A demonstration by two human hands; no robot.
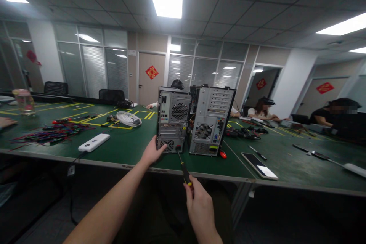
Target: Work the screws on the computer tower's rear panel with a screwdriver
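Note:
Two computer towers stand upright side by side on the green table, their back panels facing me. My left hand (153,151) grips the left computer tower (170,133) at its lower left edge. The thumb lies on the back panel by the fan grille, and the fingers are hidden behind the side. My right hand (200,200) holds a screwdriver (185,171) by the end of its black and yellow handle. Its shaft points up to the bottom right of that panel; whether the tip touches a screw is too small to tell. The right computer tower (211,101) is untouched.
Left of the towers are a white power bank (94,143), a bundle of coloured wires (53,132) and a white round basket (129,119). To the right lie a phone (259,166), a thin tool (257,152) and black cables (246,132). Other people sit around the table.

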